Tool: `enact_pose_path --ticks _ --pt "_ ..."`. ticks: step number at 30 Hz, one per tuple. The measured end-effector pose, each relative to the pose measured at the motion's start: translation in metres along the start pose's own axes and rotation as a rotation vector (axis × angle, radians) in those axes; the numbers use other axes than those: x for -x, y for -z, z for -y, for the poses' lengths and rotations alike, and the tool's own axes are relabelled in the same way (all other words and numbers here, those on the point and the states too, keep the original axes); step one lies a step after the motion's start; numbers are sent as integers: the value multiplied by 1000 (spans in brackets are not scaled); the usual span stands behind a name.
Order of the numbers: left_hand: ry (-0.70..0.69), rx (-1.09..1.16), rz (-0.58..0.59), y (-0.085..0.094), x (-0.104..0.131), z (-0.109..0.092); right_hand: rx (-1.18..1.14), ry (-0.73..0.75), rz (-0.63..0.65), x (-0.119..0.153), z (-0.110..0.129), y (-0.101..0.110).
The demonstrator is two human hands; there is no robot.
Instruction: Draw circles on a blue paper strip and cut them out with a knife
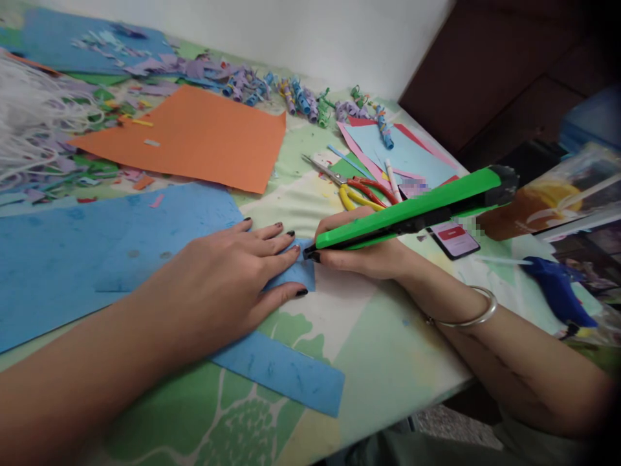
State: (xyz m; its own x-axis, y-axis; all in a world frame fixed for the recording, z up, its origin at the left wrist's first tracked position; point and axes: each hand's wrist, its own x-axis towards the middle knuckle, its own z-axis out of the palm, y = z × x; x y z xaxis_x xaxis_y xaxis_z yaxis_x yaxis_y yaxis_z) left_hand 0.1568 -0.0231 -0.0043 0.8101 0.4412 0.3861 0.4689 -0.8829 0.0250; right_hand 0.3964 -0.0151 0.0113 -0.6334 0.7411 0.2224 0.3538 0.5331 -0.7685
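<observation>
My left hand (233, 272) lies flat with its fingers spread, pressing on a small blue piece (305, 278) whose right end shows past the fingertips. In my right hand (359, 249) is a green utility knife (412, 206), its black tip down on the small piece beside my left fingertips. A large blue sheet (63, 259) extends to the left, partly under my left hand. Nearer the table's front edge lies a blue strip (286, 372), its left end hidden by my left hand and wrist.
An orange sheet (204, 139) lies beyond my left hand, among paper scraps. Scissors with yellow and red handles (356, 194), a phone (455, 239), a blue tool (557, 291) and a drink cup (548, 200) are to the right. Curled paper rolls (301, 100) line the back.
</observation>
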Motion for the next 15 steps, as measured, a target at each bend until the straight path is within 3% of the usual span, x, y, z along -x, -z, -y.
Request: enact_pose_path --ticks 15 --pt "17 26 23 1 1 -1 25 -13 2 0 2 -1"
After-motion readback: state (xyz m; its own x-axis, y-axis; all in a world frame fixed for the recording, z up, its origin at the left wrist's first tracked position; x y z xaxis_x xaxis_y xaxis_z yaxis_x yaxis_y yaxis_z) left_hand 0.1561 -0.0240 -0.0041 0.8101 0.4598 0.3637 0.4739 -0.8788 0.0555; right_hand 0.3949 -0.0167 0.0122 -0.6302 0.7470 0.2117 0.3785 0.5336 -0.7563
